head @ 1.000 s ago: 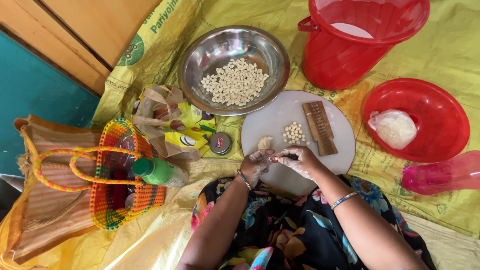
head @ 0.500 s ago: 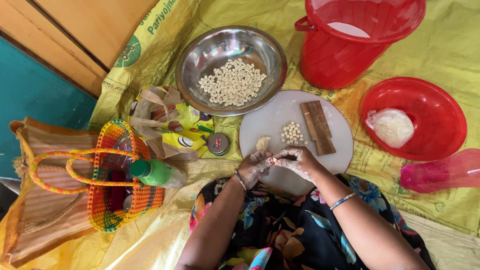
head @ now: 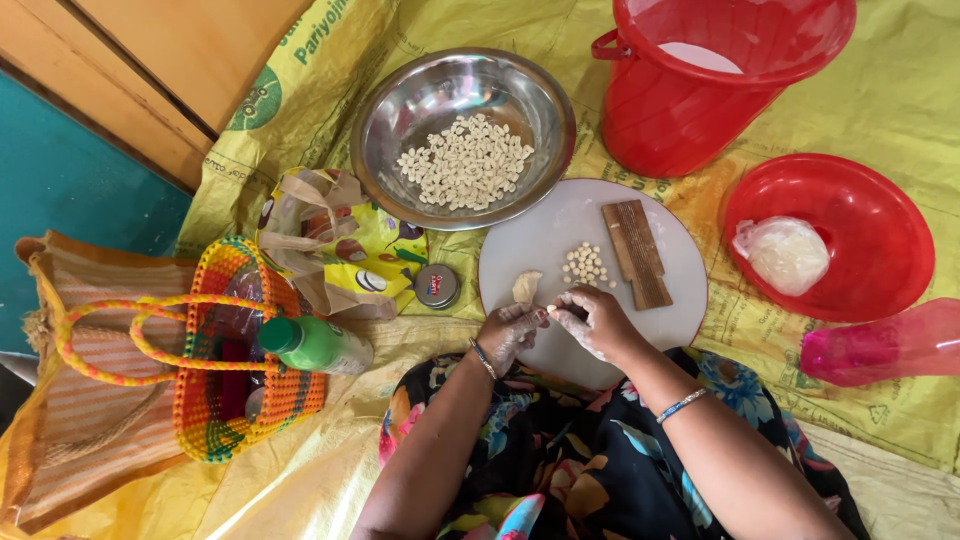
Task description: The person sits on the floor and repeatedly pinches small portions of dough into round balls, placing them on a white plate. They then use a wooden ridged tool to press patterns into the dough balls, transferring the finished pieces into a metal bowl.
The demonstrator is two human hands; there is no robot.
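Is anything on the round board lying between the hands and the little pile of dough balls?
Nothing visible does. The hands pinch dough at the board's near edge; the small pile sits just beyond over bare board. The dough lump lies left, the wooden block right.

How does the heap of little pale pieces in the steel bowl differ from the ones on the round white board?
The pieces in the steel bowl form a large, spread heap; those on the round white board are a small tight cluster. The bowl's heap lies farther from the hands; the board's cluster sits just above the right hand and left hand. Both look like the same small, pale, rounded pieces.
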